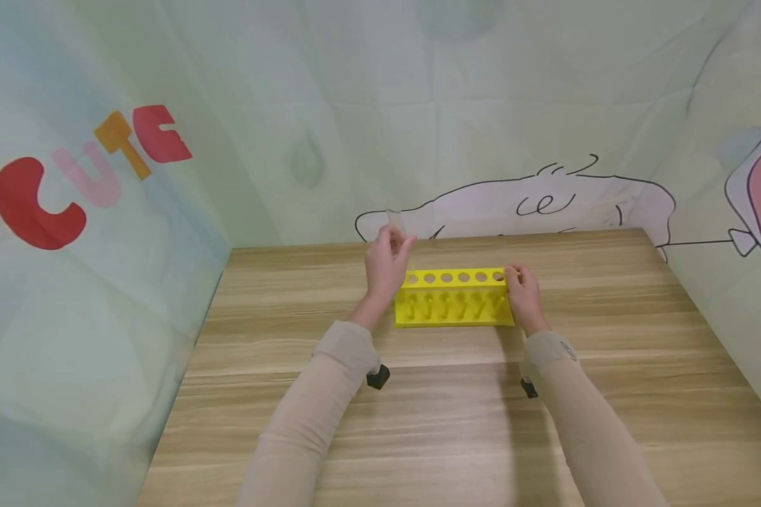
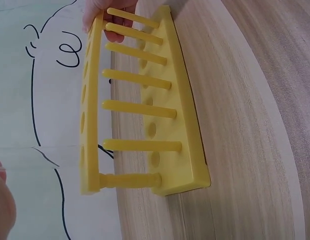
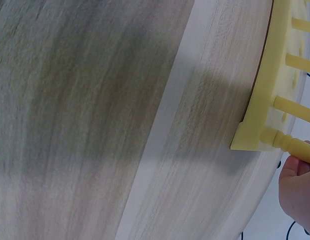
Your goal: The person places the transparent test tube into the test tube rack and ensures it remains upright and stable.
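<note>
Beige sleeves point(image 1: 307, 422) reach up over the wood-grain worktop point(image 1: 450, 415) from 7 and 5 o'clock in the head view, a small black block at each cuff. Just off the middle, toward 4 o'clock, a yellow rack point(image 1: 454, 287) stands upright on the worktop, with a row of holes along its top rail and pegs rising from its base. At the rack's 10 o'clock, the left hand point(image 1: 387, 266) has thumb and fingers closed in a pinch on a clear tube point(image 1: 394, 220); whether its lower end enters the end hole, I cannot tell. At 3 o'clock, the right hand point(image 1: 523, 292) grips the rack's end, fingers curled around it. Coloured letters point(image 1: 39, 204) mark the wall cloth toward 9 o'clock.
</note>
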`<state>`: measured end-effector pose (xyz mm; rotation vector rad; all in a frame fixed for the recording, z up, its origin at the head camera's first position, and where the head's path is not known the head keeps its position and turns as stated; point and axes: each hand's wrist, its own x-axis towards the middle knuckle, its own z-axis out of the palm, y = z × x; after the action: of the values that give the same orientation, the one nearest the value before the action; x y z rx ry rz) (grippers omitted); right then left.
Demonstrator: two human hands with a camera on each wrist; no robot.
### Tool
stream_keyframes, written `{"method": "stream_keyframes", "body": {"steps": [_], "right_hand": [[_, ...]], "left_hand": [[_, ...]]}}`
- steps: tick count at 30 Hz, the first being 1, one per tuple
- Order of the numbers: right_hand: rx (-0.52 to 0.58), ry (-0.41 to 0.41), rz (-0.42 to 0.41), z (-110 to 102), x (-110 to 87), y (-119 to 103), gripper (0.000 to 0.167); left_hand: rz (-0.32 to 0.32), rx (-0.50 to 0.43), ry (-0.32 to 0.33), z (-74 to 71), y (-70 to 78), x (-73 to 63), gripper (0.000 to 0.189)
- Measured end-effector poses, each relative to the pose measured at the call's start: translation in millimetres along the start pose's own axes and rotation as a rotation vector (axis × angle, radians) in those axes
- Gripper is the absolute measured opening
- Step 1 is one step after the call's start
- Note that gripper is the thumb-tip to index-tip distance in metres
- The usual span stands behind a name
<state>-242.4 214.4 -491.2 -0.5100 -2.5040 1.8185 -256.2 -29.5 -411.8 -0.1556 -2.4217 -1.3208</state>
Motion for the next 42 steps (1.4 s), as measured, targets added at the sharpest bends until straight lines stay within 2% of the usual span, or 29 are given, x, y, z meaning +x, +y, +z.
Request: {"method": "stream_keyframes", "body": {"steps": [7, 22, 42], "right_hand": [[-0.018, 0.005, -0.018, 1, -0.1, -1, 0.039], [-0.011, 0.008, -0.025, 2, -0.1, -1, 0.040], [0.001, 0.011, -0.001, 2, 0.1, 0, 0.040]], "left_hand": [[-0.012, 0.025, -0.022, 1.8, -1.8, -1.3, 0.026], [0.017, 0.060, -0.055, 4.2, -5.6, -2.7, 0.028], [0.006, 0.072, -0.084, 8.8, -11.6, -7.8, 0.022]]}}
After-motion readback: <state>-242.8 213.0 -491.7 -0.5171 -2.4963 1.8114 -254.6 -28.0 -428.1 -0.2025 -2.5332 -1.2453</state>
